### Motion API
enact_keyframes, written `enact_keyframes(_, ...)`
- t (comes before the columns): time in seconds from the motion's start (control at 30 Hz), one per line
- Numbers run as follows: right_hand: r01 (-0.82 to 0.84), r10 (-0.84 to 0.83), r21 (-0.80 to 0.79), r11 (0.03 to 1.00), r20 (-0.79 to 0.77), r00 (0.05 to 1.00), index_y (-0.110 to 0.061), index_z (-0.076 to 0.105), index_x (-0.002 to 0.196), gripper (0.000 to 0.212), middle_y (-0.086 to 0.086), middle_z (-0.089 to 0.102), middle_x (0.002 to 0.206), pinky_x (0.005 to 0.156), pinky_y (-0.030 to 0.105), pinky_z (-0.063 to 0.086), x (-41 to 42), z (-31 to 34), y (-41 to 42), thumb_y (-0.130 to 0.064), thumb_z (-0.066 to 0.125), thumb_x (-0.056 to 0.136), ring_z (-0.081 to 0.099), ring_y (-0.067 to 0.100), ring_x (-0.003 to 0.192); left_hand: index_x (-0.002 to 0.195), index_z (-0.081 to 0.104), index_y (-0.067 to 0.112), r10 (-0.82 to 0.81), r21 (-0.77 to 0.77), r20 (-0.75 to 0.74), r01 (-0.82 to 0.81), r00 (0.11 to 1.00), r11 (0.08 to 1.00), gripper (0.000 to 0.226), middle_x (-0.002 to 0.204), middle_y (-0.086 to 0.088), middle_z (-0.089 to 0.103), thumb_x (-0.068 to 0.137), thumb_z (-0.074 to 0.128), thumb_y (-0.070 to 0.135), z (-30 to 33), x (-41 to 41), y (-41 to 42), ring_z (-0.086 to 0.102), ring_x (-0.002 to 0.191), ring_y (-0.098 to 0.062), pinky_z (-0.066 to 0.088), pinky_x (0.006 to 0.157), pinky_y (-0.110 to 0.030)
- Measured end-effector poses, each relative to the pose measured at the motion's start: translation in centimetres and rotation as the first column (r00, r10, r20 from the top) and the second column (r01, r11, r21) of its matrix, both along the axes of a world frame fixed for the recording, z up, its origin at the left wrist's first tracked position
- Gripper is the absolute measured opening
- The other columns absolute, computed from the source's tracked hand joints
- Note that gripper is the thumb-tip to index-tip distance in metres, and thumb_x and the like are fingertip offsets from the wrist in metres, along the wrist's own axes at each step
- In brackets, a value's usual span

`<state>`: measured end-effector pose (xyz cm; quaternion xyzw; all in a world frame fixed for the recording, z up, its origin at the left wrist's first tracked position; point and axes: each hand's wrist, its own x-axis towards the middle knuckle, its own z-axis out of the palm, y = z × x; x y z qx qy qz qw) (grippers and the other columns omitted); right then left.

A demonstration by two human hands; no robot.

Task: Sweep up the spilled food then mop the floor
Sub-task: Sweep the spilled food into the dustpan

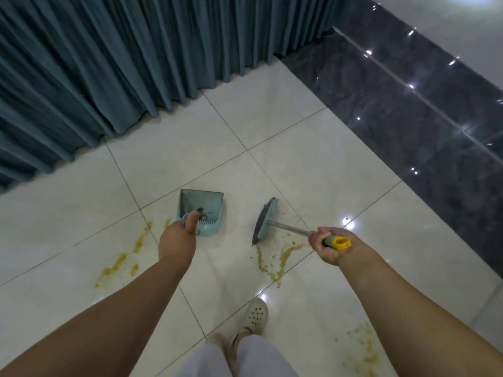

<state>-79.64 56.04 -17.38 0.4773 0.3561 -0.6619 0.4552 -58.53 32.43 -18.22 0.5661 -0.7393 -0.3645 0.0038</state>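
Note:
My left hand grips the handle of a light blue dustpan that stands on the white tiled floor, its mouth facing away from me. My right hand holds the grey and yellow grip of a broom with a metal shaft; its blue head rests on the floor right of the dustpan. Yellow-green food smears lie just below the broom head. More yellow smears spread left of my left arm, and another patch lies at lower right.
A teal curtain hangs down to the floor along the left and back. A dark polished marble strip runs along the right. My foot in a white perforated clog stands between my arms.

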Motion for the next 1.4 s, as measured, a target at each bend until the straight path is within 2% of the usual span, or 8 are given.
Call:
enact_keyframes(0.13, 0.06, -0.059, 0.045, 0.997, -0.035, 0.998, 0.001, 0.041, 0.09, 0.016, 0.007, 0.034, 0.071, 0.026, 0.013, 0.036, 1.5, 0.8, 2.5, -0.009, 0.034, 0.1, 0.038, 0.017, 0.021, 0.07, 0.053, 0.006, -0.035, -0.003, -0.035, 0.035, 0.999, 0.999, 0.051, 0.069, -0.014, 0.057, 0.097, 0.037, 0.047, 0.1, 0.2, 0.7, 0.055, 0.06, -0.03, 0.045, 0.058, -0.034)
enact_keyframes(0.27, 0.056, -0.053, 0.057, 0.997, -0.043, 0.998, 0.002, 0.041, 0.092, 0.011, 0.004, 0.03, 0.07, 0.027, 0.012, 0.035, 4.0, 1.6, 4.6, -0.005, 0.034, 0.097, 0.036, 0.014, 0.023, 0.07, 0.053, 0.008, -0.007, 0.048, -0.114, 0.013, 0.993, 0.999, 0.061, 0.067, -0.015, 0.058, 0.091, 0.035, 0.063, -0.2, 1.9, 1.4, 0.055, 0.061, -0.03, 0.048, 0.06, -0.038)
enact_keyframes(0.67, 0.007, -0.001, -0.085, 0.996, 0.064, 0.998, 0.005, 0.043, 0.099, 0.011, 0.008, 0.037, 0.061, 0.026, 0.014, 0.037, 16.2, 0.9, 4.4, -0.004, 0.037, 0.095, 0.04, 0.016, 0.026, 0.065, 0.05, 0.008, -0.047, 0.036, -0.111, 0.051, 0.993, 0.998, 0.062, 0.068, -0.016, 0.058, 0.094, 0.031, 0.058, 0.8, 9.9, 3.2, 0.055, 0.061, -0.031, 0.051, 0.066, -0.04)
enact_keyframes(0.8, 0.004, 0.0, -0.07, 0.998, 0.064, 0.998, 0.004, 0.043, 0.1, 0.01, 0.004, 0.033, 0.069, 0.026, 0.013, 0.038, 18.7, 0.3, 5.3, -0.002, 0.037, 0.094, 0.039, 0.015, 0.026, 0.066, 0.051, 0.006, -0.064, 0.02, -0.073, 0.066, 0.995, 0.998, 0.063, 0.066, -0.015, 0.057, 0.095, 0.029, 0.059, 0.6, 11.9, 3.8, 0.058, 0.064, -0.033, 0.046, 0.061, -0.036)
enact_keyframes(0.87, 0.008, -0.007, -0.033, 0.999, 0.038, 0.999, 0.006, 0.043, 0.098, 0.01, 0.005, 0.033, 0.07, 0.026, 0.012, 0.037, 19.1, 0.3, 6.4, 0.0, 0.037, 0.094, 0.038, 0.014, 0.024, 0.064, 0.047, 0.008, -0.091, 0.006, -0.035, 0.092, 0.995, 0.996, 0.061, 0.063, -0.013, 0.054, 0.096, 0.028, 0.056, 0.6, 12.6, 4.2, 0.056, 0.064, -0.033, 0.042, 0.057, -0.032)
enact_keyframes(1.1, 0.027, -0.027, 0.025, 0.999, -0.006, 1.0, 0.004, 0.041, 0.089, 0.012, 0.005, 0.033, 0.062, 0.024, 0.012, 0.032, 17.5, 0.3, 10.1, -0.004, 0.035, 0.096, 0.036, 0.013, 0.022, 0.063, 0.047, 0.011, -0.121, 0.018, -0.029, 0.122, 0.992, 0.992, 0.059, 0.063, -0.011, 0.054, 0.095, 0.03, 0.058, 0.1, 13.0, 6.3, 0.058, 0.064, -0.032, 0.043, 0.059, -0.031)
enact_keyframes(1.23, 0.091, -0.091, -0.013, 0.996, 0.006, 0.996, 0.002, 0.041, 0.095, 0.009, 0.004, 0.034, 0.061, 0.025, 0.013, 0.033, 16.2, 0.6, 12.9, -0.006, 0.037, 0.097, 0.037, 0.013, 0.024, 0.063, 0.046, 0.008, -0.183, -0.014, -0.003, 0.183, 0.983, 0.983, 0.059, 0.06, -0.009, 0.048, 0.097, 0.03, 0.054, -0.3, 12.0, 8.1, 0.052, 0.064, -0.03, 0.036, 0.055, -0.03)
enact_keyframes(1.4, 0.229, -0.222, -0.12, 0.966, 0.075, 0.972, 0.001, 0.043, 0.096, 0.018, 0.009, 0.042, 0.052, 0.027, 0.015, 0.037, 14.5, 1.3, 17.5, -0.017, 0.04, 0.099, 0.041, 0.013, 0.026, 0.078, 0.053, 0.002, -0.268, -0.022, 0.031, 0.269, 0.963, 0.963, 0.058, 0.059, -0.006, 0.046, 0.097, 0.03, 0.052, -0.9, 9.0, 11.1, 0.049, 0.064, -0.027, 0.032, 0.053, -0.03)
